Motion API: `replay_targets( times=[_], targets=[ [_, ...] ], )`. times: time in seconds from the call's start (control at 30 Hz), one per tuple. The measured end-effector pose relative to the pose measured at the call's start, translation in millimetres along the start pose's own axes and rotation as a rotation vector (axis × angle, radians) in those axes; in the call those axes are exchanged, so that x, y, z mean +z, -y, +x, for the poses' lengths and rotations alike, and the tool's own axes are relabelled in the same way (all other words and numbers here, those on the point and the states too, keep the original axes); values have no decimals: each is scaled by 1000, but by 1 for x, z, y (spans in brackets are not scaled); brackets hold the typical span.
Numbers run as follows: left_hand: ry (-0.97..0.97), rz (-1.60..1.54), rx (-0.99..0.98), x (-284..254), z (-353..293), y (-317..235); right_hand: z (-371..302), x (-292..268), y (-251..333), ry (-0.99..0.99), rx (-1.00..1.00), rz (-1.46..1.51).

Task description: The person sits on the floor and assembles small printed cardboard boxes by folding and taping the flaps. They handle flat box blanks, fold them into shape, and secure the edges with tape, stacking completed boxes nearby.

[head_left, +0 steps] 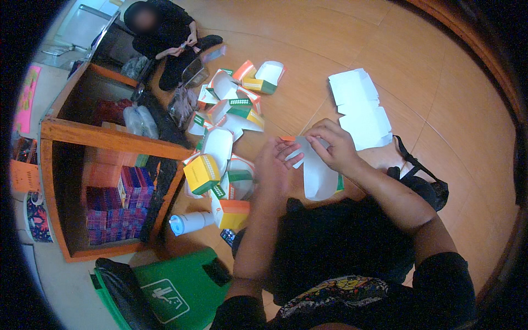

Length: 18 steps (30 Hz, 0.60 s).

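Observation:
A partly folded paper food box, white inside with a bit of green at its edge, is in front of me above my lap. My right hand pinches its upper flap between thumb and fingers. My left hand, smeared by motion, is at the left side of the same flap, fingers apart. Whether those fingertips touch the card I cannot tell. To the left lies a heap of folded boxes in white, green, yellow and orange. Flat white box blanks lie stacked on the floor beyond my right hand.
A light blue tumbler lies beside the heap, near a phone. A green bag and a wooden shelf with stacked packets stand at left. Another person sits at the far left. A black strap lies at right.

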<state>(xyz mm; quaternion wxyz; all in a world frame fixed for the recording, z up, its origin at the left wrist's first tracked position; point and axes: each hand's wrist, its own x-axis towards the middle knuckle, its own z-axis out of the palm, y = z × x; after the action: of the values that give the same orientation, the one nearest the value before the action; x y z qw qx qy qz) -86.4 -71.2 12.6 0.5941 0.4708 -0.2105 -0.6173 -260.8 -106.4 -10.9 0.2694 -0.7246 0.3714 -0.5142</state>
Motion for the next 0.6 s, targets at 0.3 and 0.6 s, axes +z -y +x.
replay_targets(
  times=[0.3, 0.6],
  targets=[
    [-53, 670, 302, -6, 8, 23, -1, 8, -7, 37, 622, 308],
    [27, 539, 528, 12, -4, 50, -12, 11, 10, -145, 267, 253]
  ],
)
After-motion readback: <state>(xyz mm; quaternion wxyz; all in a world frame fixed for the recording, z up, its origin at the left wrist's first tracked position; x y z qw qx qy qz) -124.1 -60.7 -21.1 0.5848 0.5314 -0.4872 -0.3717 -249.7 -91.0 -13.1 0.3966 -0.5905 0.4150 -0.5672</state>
